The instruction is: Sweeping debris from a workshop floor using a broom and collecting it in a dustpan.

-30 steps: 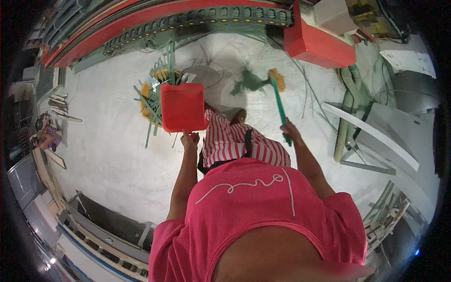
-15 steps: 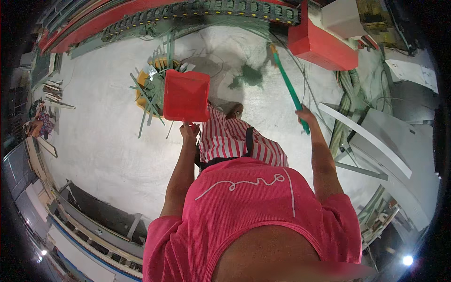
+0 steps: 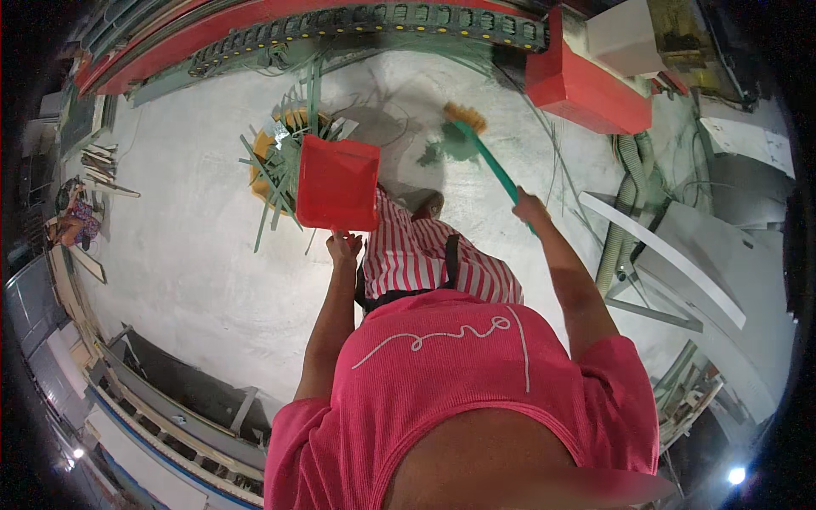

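My left hand (image 3: 343, 247) grips the handle of a red dustpan (image 3: 337, 182), held out in front of me above the floor. My right hand (image 3: 529, 206) holds the green handle of a broom (image 3: 484, 151); its yellowish bristles rest on the grey concrete floor (image 3: 187, 255) beside a small heap of green scraps (image 3: 442, 151). Behind the dustpan stands a yellow container (image 3: 274, 161) stuffed with long green strips.
A red machine frame with a black cable chain (image 3: 340, 25) runs along the top. A red box (image 3: 586, 85) sits at the upper right. White panels (image 3: 680, 255) and a corrugated hose (image 3: 616, 242) lie at right. Metal racks (image 3: 170, 399) line the lower left.
The broom head has swung left and nearer to me, beside the green scraps. The dustpan stays held out in my left hand, little moved.
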Demonstrator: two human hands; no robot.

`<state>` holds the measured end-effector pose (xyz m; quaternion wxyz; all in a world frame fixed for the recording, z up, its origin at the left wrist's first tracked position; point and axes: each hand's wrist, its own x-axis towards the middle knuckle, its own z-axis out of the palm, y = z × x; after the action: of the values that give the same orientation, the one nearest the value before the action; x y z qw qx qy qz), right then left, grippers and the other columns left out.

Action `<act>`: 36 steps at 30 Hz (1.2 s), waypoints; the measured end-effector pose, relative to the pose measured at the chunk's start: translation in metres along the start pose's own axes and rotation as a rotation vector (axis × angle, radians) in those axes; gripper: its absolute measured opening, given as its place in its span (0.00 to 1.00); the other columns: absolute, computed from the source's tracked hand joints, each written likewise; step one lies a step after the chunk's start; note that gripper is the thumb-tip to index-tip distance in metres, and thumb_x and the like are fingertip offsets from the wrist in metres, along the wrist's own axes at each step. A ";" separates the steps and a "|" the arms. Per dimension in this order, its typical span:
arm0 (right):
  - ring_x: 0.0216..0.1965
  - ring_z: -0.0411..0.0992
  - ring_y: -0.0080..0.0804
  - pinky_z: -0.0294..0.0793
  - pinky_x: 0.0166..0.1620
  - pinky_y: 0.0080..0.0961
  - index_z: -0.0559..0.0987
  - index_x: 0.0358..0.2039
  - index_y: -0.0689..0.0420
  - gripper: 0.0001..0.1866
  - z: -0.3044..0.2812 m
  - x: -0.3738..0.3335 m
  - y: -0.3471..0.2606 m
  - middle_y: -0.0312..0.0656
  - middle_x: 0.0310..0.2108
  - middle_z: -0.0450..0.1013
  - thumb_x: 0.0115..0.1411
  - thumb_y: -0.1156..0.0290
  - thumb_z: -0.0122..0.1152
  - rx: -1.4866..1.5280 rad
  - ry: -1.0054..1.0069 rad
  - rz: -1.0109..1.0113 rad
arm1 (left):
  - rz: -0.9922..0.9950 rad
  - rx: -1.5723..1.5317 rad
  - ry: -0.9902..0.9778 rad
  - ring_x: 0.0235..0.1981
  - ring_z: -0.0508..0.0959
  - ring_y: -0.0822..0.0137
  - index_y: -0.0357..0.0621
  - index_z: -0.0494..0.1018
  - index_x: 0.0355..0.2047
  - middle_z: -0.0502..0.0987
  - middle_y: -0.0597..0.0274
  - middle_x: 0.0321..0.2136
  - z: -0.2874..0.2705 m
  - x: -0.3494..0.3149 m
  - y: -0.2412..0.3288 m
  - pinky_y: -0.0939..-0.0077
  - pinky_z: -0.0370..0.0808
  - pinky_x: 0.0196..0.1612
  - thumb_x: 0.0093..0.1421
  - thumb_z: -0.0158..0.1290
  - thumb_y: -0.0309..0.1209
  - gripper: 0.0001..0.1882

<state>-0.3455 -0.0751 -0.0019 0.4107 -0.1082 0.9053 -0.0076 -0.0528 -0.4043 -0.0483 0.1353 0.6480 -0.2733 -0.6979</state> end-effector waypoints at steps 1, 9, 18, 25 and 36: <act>0.22 0.70 0.38 0.69 0.25 0.32 0.61 0.42 0.54 0.21 -0.017 -0.023 -0.003 0.47 0.21 0.69 0.43 0.71 0.45 0.027 -0.093 0.032 | -0.004 -0.007 0.002 0.15 0.71 0.60 0.37 0.59 0.24 0.64 0.58 0.14 0.000 0.002 -0.001 0.75 0.69 0.13 0.50 0.41 0.34 0.11; 0.11 0.59 0.24 0.60 0.13 0.21 0.51 0.52 0.51 0.31 -0.029 -0.043 0.011 0.38 0.13 0.61 0.46 0.69 0.48 0.569 -0.250 -0.065 | 0.041 0.067 -0.090 0.14 0.69 0.62 0.35 0.59 0.26 0.65 0.54 0.16 0.010 0.019 0.006 0.78 0.65 0.12 0.48 0.44 0.37 0.15; 0.10 0.55 0.17 0.56 0.12 0.13 0.58 0.32 0.52 0.11 -0.023 0.093 -0.130 0.34 0.12 0.58 0.51 0.65 0.47 1.581 -0.605 -0.249 | 0.010 -0.085 -0.156 0.17 0.68 0.60 0.32 0.56 0.30 0.65 0.50 0.21 0.026 -0.026 0.042 0.76 0.67 0.15 0.47 0.41 0.31 0.14; 0.10 0.57 0.16 0.57 0.11 0.12 0.60 0.22 0.56 0.14 0.003 0.094 -0.125 0.30 0.11 0.58 0.51 0.59 0.48 2.076 -0.516 -0.081 | -0.044 0.092 -0.104 0.17 0.69 0.61 0.33 0.59 0.29 0.66 0.52 0.19 0.016 -0.027 0.064 0.76 0.69 0.17 0.47 0.40 0.32 0.13; 0.12 0.55 0.13 0.57 0.12 0.07 0.55 0.32 0.52 0.13 0.082 -0.084 -0.056 0.33 0.16 0.58 0.52 0.63 0.47 2.516 -0.655 0.198 | -0.074 0.249 -0.367 0.16 0.70 0.66 0.44 0.62 0.28 0.68 0.62 0.18 0.031 0.055 0.121 0.79 0.66 0.16 0.48 0.46 0.41 0.14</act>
<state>-0.2198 -0.1063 0.0121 0.4291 0.4180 0.1400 -0.7884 -0.1100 -0.5261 -0.0265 -0.0235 0.5314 -0.3532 -0.7696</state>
